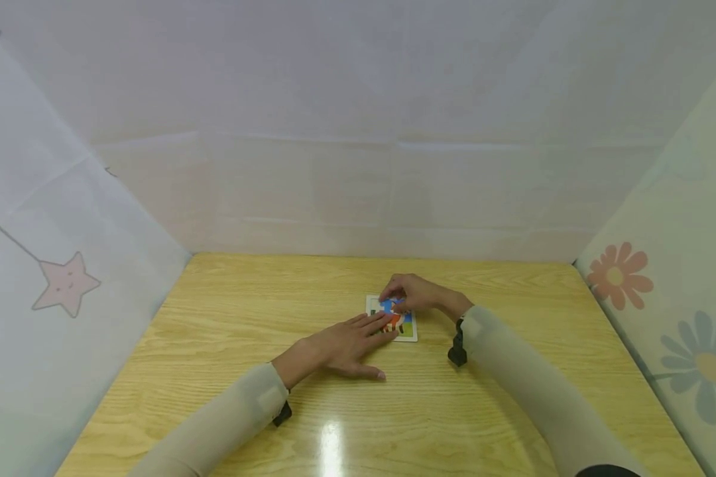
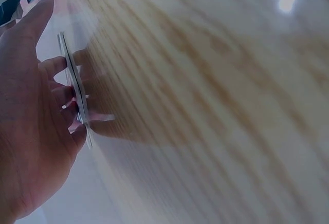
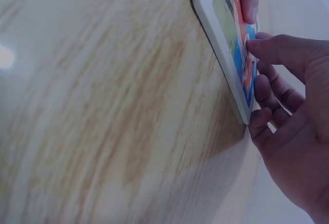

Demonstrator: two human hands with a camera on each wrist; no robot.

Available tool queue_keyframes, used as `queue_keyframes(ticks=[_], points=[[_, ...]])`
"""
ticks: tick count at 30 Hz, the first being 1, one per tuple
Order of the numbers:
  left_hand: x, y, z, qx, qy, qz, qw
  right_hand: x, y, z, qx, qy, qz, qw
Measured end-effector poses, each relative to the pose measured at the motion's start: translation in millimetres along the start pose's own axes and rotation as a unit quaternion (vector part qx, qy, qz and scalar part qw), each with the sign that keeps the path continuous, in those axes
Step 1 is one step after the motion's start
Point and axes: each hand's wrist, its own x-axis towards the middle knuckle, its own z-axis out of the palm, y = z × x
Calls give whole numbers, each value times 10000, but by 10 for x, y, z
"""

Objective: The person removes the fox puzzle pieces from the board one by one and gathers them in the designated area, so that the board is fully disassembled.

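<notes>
A small flat picture puzzle (image 1: 409,334) in a white frame lies on the wooden table, with blue, red and green printed areas. My left hand (image 1: 349,346) lies over its left and lower part, fingers extended and resting on the picture, thumb spread out onto the table. From the upper right my right hand (image 1: 416,293) reaches over the puzzle, its fingers bent. Thumb and forefinger pinch a blue puzzle piece (image 1: 386,305) near the top of the frame. In the right wrist view, the thumb tip meets the picture and the other fingers lie along the white edge (image 3: 218,44).
The light wooden table (image 1: 244,298) extends around the puzzle, with a bright reflection near its front. Pale cloth (image 1: 358,185) hangs behind it and on both sides. Each wrist carries a small black device (image 1: 457,351).
</notes>
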Motion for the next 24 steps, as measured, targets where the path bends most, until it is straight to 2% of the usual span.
queue_keyframes(ticks=[9, 24], points=[[16, 36, -31, -21, -130, -76, 9999, 4, 59, 20, -144, -4, -90, 9999], [14, -3, 2, -66, -99, -50, 9999, 28, 61, 54, -137, 129, -24, 9998]])
